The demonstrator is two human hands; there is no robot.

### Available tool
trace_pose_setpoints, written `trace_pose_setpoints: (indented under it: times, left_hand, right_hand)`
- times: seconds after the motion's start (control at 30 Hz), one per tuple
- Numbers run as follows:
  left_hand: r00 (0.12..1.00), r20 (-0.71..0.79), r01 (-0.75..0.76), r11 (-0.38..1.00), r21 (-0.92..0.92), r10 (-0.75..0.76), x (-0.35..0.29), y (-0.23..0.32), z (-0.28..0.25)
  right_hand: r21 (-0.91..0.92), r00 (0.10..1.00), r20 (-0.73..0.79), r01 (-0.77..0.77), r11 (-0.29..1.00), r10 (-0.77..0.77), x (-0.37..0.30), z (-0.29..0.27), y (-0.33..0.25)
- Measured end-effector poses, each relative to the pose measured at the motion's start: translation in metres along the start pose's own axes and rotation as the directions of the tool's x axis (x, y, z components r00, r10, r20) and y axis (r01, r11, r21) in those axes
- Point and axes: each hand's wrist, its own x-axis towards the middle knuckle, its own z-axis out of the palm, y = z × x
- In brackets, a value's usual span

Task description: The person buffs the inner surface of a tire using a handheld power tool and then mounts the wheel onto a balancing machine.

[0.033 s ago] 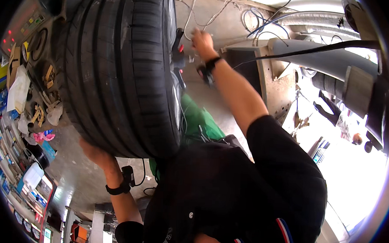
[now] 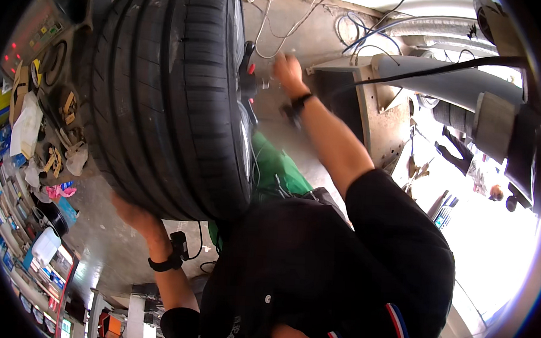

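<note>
A large black tyre [image 2: 158,104] on a wheel fills the left centre, its grooved tread facing me. The rim [image 2: 246,138] shows as a narrow bright strip along its right side. Beside the rim sits a black clamp with red-tipped arms [image 2: 249,71]. My left hand [image 2: 134,214] is at the tyre's lower left edge against the tread, its fingers mostly hidden behind the rubber. To the right of the clamp and apart from it, my right hand [image 2: 288,72] is raised with its fingers curled closed, slightly blurred. I make out nothing in it. Both wrists wear black straps with small devices.
A panel with red lights [image 2: 22,49] stands at the far left. Below it are a parts tray with weights and bags [image 2: 57,153] and a shelf of small boxes [image 2: 19,248]. A beige machine cabinet [image 2: 381,113] with a grey cylinder [image 2: 449,79] stands right; cables [image 2: 282,33] cross the floor.
My right hand has shifted slightly right and down, a little farther from the clamp. The left hand stays at the tyre's lower edge.
</note>
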Motion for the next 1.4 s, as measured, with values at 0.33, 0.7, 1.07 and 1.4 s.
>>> trace_pose_setpoints:
  times: [0.33,0.7,1.07,1.4]
  left_hand:
    - [0.999,0.019,-0.046,0.996,0.070,0.045,0.002,0.008,-0.001]
    - [0.981,-0.018,0.195,0.965,0.174,-0.195,-0.005,0.001,-0.005]
    - [0.998,-0.004,0.063,0.994,0.085,-0.063,-0.013,-0.018,-0.008]
    - [0.998,-0.053,-0.010,0.987,0.157,0.019,-0.018,-0.018,-0.007]
  right_hand:
    - [0.358,0.832,0.441,-0.508,0.783,0.338,-0.131,0.022,-0.082]
    - [0.053,0.868,0.350,-0.394,0.918,0.352,-0.104,-0.034,-0.123]
    - [-0.202,0.998,0.047,-0.036,0.979,0.046,-0.116,-0.029,-0.125]
    - [-0.266,0.933,0.173,-0.266,0.927,0.317,0.066,-0.050,-0.133]
